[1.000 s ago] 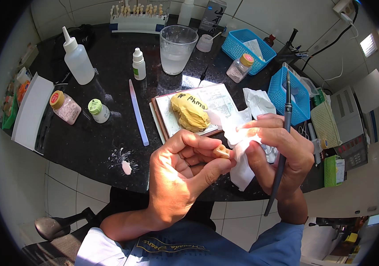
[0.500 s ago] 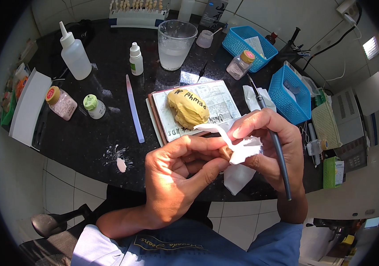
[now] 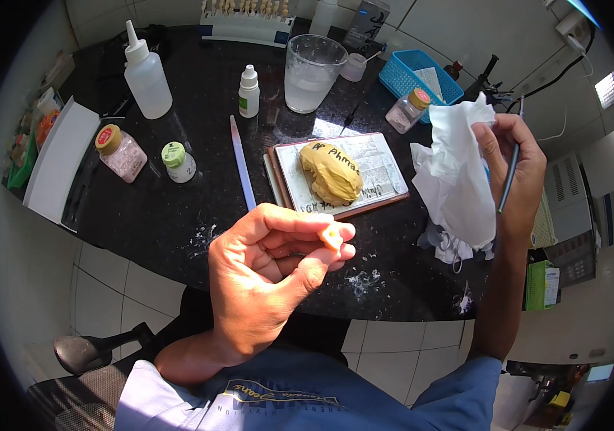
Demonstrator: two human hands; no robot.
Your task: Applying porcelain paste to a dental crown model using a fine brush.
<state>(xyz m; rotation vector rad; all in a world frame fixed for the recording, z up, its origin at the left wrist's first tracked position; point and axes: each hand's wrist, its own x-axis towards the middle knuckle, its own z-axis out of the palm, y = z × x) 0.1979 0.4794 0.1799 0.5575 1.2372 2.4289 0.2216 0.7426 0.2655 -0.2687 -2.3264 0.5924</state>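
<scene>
Between the thumb and fingertips of my left hand is a small orange-pink dental piece with a pale yellow part. The hand is closed on it, hiding some of its sides, in front of the notebook. Off to the right, my right hand pinches a crumpled white tissue that hangs down over the table. A slim dark-handled tool also rests in that hand's fingers, pointing downward. A yellow putty lump with handwriting lies on the notebook, beyond my left hand.
A long lilac spatula, a squeeze bottle, two lidded jars and a dropper bottle stand left. A glass of cloudy liquid and a blue basket are behind. Crumpled white scraps lie right.
My hands have parted. The right one has moved right and up, taking the tissue and tool away from the dental piece. My left hand keeps the piece, slightly further left.
</scene>
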